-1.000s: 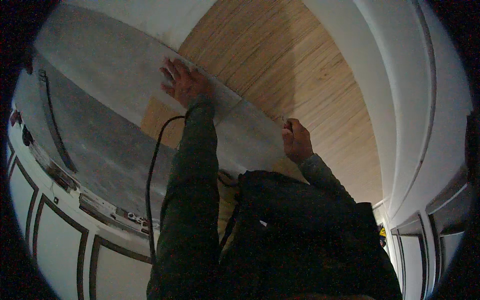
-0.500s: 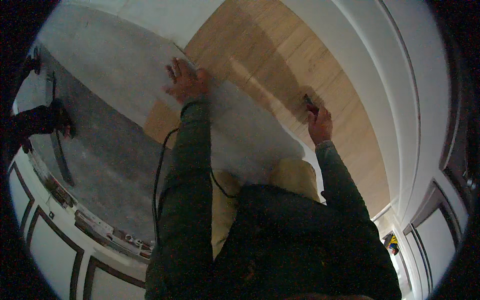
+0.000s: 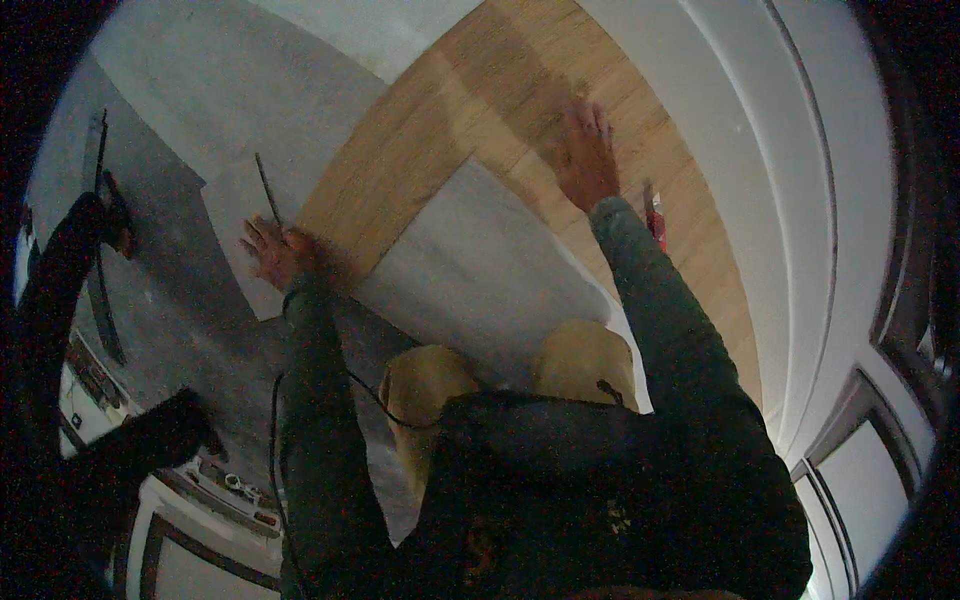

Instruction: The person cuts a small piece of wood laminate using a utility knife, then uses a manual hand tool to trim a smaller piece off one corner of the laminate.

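Observation:
My left hand [image 3: 275,252] is open, fingers spread, at the left end of a wood-look floor plank [image 3: 375,190], with the thumb side touching the plank's end. The plank runs diagonally up to the wood-look flooring [image 3: 690,240] on the right. On that flooring my right hand [image 3: 588,160] lies flat with the fingers stretched out and nothing held. A utility knife with a red handle [image 3: 657,222] rests on the boards just right of my right forearm. A thin dark strip [image 3: 265,185], which I cannot identify, lies beyond my left hand.
Bare grey floor [image 3: 480,260] shows between the plank and my knees. A black cord [image 3: 275,440] hangs by my left arm. At left are a person's dark-clothed limbs [image 3: 65,260], a long dark bar [image 3: 100,300] and tools along the wall [image 3: 235,487]. A white wall [image 3: 760,180] borders the right.
My right hand has let go of the utility knife and moved up and left onto the boards. My left hand has moved left and down. The plank now covers floor that looked grey.

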The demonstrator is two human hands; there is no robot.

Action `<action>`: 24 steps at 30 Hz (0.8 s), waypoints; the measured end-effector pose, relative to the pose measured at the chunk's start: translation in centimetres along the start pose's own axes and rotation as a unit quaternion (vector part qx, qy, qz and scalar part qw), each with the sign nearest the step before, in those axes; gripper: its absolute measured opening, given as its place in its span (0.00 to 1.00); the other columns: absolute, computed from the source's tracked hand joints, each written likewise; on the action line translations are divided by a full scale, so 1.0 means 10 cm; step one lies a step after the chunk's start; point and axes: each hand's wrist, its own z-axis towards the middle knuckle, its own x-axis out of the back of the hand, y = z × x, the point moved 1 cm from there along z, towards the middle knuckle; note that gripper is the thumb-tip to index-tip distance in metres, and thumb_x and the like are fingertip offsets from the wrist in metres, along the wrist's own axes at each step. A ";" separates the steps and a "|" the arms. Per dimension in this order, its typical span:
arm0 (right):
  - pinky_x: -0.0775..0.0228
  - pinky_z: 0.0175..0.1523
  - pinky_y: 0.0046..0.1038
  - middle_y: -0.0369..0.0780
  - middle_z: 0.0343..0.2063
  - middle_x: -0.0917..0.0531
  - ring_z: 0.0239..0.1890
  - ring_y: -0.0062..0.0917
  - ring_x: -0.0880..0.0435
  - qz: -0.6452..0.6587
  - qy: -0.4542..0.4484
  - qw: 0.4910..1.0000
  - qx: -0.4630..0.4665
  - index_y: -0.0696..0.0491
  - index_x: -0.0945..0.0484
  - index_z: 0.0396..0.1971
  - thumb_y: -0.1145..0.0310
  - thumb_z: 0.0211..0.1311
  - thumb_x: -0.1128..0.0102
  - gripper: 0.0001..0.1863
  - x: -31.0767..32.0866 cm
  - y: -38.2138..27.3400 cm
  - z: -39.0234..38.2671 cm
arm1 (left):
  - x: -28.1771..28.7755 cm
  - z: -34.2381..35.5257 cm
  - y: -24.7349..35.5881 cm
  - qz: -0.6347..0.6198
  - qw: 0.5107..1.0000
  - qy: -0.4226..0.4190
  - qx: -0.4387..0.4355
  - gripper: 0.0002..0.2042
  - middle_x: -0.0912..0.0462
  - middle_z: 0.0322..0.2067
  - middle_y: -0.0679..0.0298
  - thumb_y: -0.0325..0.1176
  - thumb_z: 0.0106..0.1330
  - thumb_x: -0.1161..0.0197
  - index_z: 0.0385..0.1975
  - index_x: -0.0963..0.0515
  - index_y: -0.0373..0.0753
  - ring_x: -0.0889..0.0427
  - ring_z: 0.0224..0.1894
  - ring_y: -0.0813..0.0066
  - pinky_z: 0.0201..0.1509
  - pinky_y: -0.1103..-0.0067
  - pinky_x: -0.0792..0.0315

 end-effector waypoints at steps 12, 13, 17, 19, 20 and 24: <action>0.61 0.67 0.54 0.43 0.66 0.44 0.68 0.47 0.51 -0.035 0.013 0.999 -0.038 0.51 0.40 0.62 0.59 0.63 0.56 0.27 -0.22 -0.27 -0.03 | 0.82 -0.26 1.12 -0.168 0.978 -0.061 -0.107 0.51 0.50 0.67 0.51 0.61 0.43 0.36 0.67 0.51 0.45 0.51 0.68 0.44 0.62 0.42 0.55; 0.62 0.67 0.54 0.42 0.66 0.45 0.69 0.46 0.52 -0.024 0.019 0.999 -0.034 0.50 0.40 0.63 0.59 0.64 0.57 0.27 -0.22 -0.25 -0.02 | 0.89 -0.23 1.17 -0.167 0.978 -0.059 -0.110 0.51 0.50 0.67 0.51 0.61 0.43 0.36 0.67 0.51 0.45 0.51 0.68 0.44 0.62 0.42 0.55; 0.61 0.67 0.55 0.41 0.66 0.45 0.69 0.46 0.53 -0.013 0.004 0.998 -0.057 0.49 0.41 0.63 0.60 0.63 0.56 0.28 -0.22 -0.21 -0.02 | 1.20 -0.09 1.26 -0.166 0.972 -0.146 -0.073 0.53 0.42 0.63 0.53 0.57 0.38 0.30 0.66 0.50 0.46 0.44 0.65 0.46 0.58 0.42 0.48; 0.61 0.66 0.56 0.41 0.67 0.45 0.69 0.46 0.53 -0.006 0.029 0.999 -0.045 0.47 0.41 0.64 0.61 0.62 0.55 0.29 -0.23 -0.17 -0.05 | 1.40 0.00 1.32 -0.153 0.974 -0.151 -0.071 0.52 0.40 0.61 0.54 0.55 0.37 0.29 0.65 0.48 0.46 0.42 0.63 0.47 0.56 0.42 0.45; 0.61 0.66 0.56 0.41 0.67 0.45 0.69 0.46 0.53 -0.004 0.032 0.998 -0.047 0.47 0.41 0.64 0.61 0.62 0.55 0.29 -0.23 -0.16 -0.05 | 1.63 0.10 1.36 -0.134 0.967 -0.207 -0.059 0.49 0.37 0.59 0.54 0.54 0.37 0.28 0.62 0.43 0.45 0.39 0.62 0.48 0.55 0.45 0.41; 0.61 0.67 0.55 0.41 0.67 0.46 0.69 0.46 0.53 0.004 0.031 0.998 -0.048 0.48 0.41 0.63 0.62 0.60 0.54 0.29 -0.20 -0.23 -0.02 | 1.26 0.53 1.01 -0.169 0.934 -0.304 -0.085 0.29 0.25 0.47 0.55 0.51 0.44 0.29 0.45 0.26 0.42 0.27 0.52 0.53 0.51 0.60 0.31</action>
